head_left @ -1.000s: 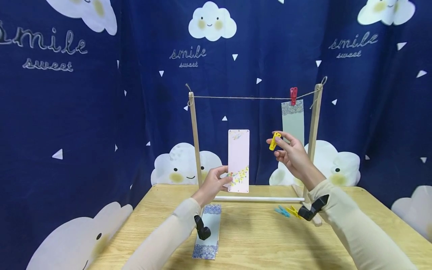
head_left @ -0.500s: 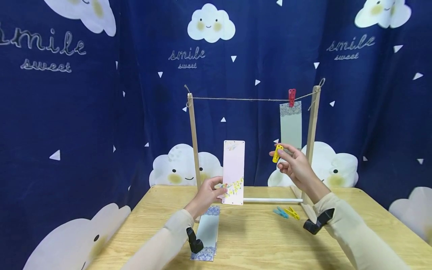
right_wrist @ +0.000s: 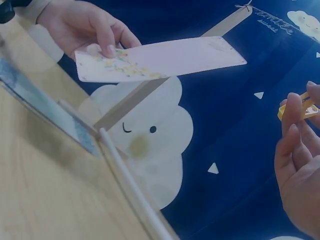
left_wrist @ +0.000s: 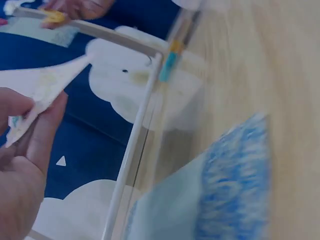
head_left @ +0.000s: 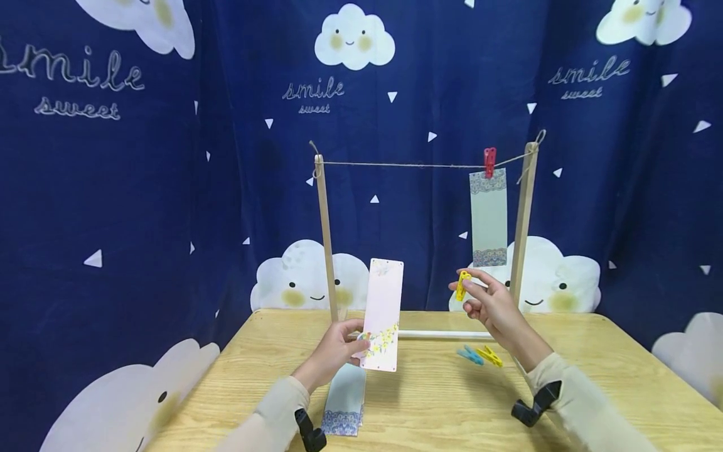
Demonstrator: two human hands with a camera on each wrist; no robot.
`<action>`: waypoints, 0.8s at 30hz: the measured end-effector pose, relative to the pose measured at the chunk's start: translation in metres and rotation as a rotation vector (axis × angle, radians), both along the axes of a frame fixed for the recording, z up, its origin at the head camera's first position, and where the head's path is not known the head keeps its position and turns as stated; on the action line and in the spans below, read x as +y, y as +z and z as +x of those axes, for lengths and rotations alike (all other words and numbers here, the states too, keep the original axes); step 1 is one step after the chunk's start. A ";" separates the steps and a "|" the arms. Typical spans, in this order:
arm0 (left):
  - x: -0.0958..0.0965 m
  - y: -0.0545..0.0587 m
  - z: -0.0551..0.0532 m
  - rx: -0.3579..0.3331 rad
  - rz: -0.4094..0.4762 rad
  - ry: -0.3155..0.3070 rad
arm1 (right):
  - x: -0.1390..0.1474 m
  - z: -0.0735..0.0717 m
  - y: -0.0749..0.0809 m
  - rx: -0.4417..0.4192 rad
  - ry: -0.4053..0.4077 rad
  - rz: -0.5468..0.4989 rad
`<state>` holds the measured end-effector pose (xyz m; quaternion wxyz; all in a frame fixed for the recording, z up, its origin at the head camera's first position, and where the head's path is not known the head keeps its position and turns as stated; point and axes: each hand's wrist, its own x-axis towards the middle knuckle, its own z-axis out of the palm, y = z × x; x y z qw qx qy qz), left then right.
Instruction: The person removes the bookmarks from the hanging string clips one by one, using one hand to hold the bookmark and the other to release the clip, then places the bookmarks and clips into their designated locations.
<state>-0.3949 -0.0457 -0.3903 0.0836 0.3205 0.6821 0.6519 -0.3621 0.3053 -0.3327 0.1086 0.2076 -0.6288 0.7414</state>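
My left hand (head_left: pixel 334 350) pinches a pale pink card (head_left: pixel 385 301) with yellow flowers by its lower left edge; the card stands nearly upright above the table. To the right, my right hand (head_left: pixel 499 311) holds a yellow clothespin (head_left: pixel 462 286) between thumb and fingers. Behind and above that hand, a pale green card (head_left: pixel 489 216) with lace-patterned ends hangs from a string (head_left: pixel 403 165), held by a red clothespin (head_left: pixel 489 162). In the right wrist view, the pink card (right_wrist: pixel 175 60) and the yellow clothespin (right_wrist: pixel 285 111) are well apart.
Wooden posts (head_left: pixel 326 232) carry the string, with a white bar (head_left: pixel 437 334) low between them. A blue clothespin (head_left: pixel 470 355) and another yellow clothespin (head_left: pixel 489 356) lie on the wooden table (head_left: pixel 429 402). Blue-edged cards (head_left: pixel 343 402) lie stacked below my left hand.
Both hands have come down, the left one also shifting leftward with the pink card. My right hand still holds the yellow clothespin and uncovers the hanging card's lower end.
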 end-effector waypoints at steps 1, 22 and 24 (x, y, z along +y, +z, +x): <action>-0.003 -0.002 0.003 -0.008 -0.007 -0.005 | 0.000 0.001 -0.004 -0.004 0.002 0.001; -0.038 -0.032 0.037 -0.155 -0.080 0.010 | -0.001 0.010 -0.061 -0.118 0.006 0.029; -0.041 -0.033 0.039 -0.161 -0.100 0.010 | 0.004 0.009 -0.063 -0.150 -0.036 0.083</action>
